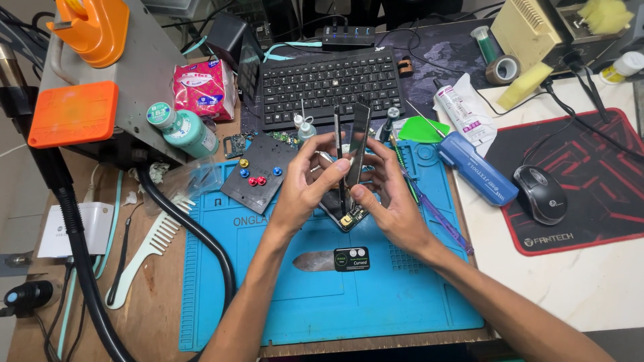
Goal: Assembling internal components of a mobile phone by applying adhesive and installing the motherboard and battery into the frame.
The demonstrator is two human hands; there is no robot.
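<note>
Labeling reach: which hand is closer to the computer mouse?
Right. The right hand holds the opened phone at mat centre, with the mouse off to its right on the mouse pad. The left hand grips the phone's far side, farther away.

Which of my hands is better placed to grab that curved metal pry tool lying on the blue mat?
Probably the left hand: the curved pry tool lies just below its wrist. The right hand grips the opened phone and sits slightly farther away.
</note>
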